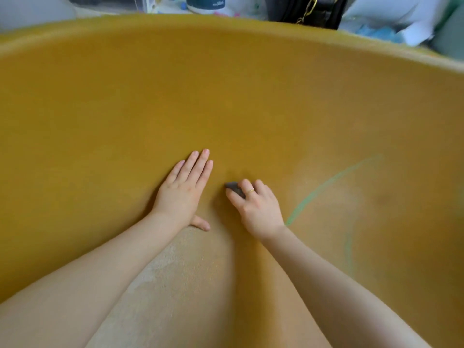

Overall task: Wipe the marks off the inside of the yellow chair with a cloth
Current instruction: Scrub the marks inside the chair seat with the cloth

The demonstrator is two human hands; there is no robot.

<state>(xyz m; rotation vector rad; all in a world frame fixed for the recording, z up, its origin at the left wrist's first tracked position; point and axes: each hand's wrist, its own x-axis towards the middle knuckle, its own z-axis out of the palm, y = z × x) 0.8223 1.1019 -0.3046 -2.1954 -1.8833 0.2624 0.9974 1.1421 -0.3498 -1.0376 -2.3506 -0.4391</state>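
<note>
The yellow chair [226, 96] fills nearly your whole view, its curved inner wall sweeping from edge to edge and its rim arcing across the top. A green mark [324, 187] runs in a long curve over the right side of the inner surface, ending just beside your right wrist, with a fainter green streak [349, 249] below it. A pale, chalky smear [160, 267] lies on the seat between your forearms.

Your right hand [256, 207] presses a small dark cloth [234, 187] against the wall near the middle of the chair; your fingers [247, 185] curl over it and your thumb closes under it, so only a grey corner shows. A thin gold ring [250, 191] sits on one finger.

Your left hand [183, 189] lies flat on the wall just beside the cloth hand, apart from it, fingers straight and together, thumb spread low toward the seat, holding nothing.

Beyond the rim, blurred, you see a white tub with a dark band [206, 3], a black bag with a gold chain [308, 8] and white and blue sheets [391, 23] at the upper right.
</note>
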